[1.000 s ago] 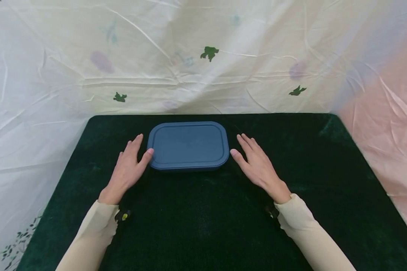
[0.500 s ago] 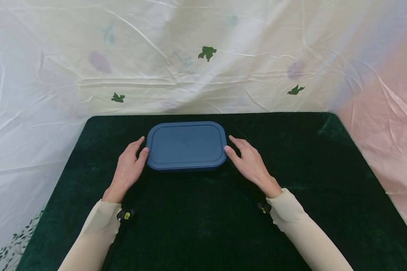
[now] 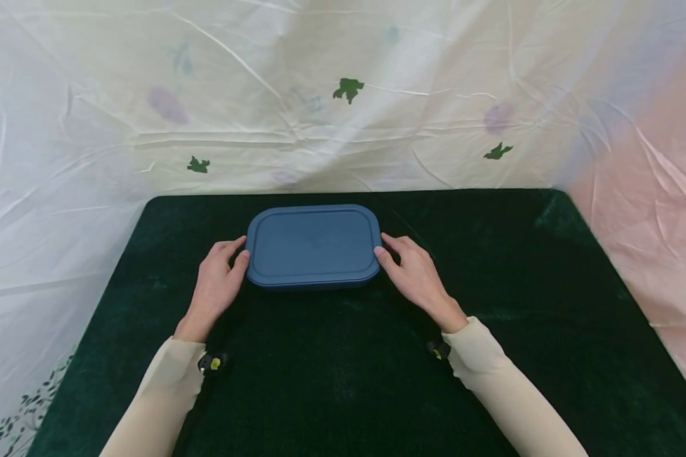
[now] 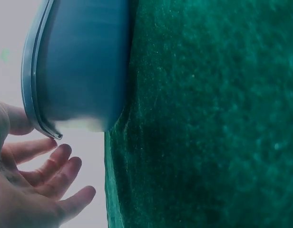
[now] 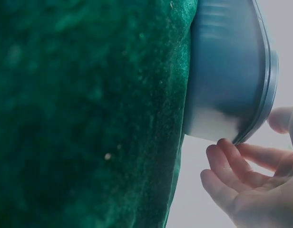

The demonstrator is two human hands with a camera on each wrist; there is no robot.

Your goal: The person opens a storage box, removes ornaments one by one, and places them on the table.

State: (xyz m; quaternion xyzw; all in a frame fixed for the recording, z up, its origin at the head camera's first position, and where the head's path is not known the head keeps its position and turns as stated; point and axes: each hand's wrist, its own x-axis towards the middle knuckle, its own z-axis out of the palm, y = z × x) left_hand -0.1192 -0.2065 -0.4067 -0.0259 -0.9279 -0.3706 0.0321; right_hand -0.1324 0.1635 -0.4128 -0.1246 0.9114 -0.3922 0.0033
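Note:
A blue rectangular food container (image 3: 314, 246) with its lid on lies near the table's far edge. At its left end, my left hand (image 3: 216, 279) has thumb and forefinger right at the lid's rim. In the left wrist view the thumb touches the rim of the lid (image 4: 30, 90), and the other fingers are loosely bent below it. My right hand (image 3: 414, 274) holds the opposite end likewise, its thumb on the lid's edge. Fingertips (image 5: 222, 145) meet the container's end wall in the right wrist view. The contents are hidden under the lid.
The table (image 3: 343, 374) is covered in dark green velvety cloth. A pale patterned curtain (image 3: 251, 95) hangs right behind its far edge, with a pink part (image 3: 657, 222) at the right. Small dark devices sit at both wrists.
Both hands have closed in on the container's ends, the right one moving left. Their fingers have bent from straighter poses. The container stays in place on the table.

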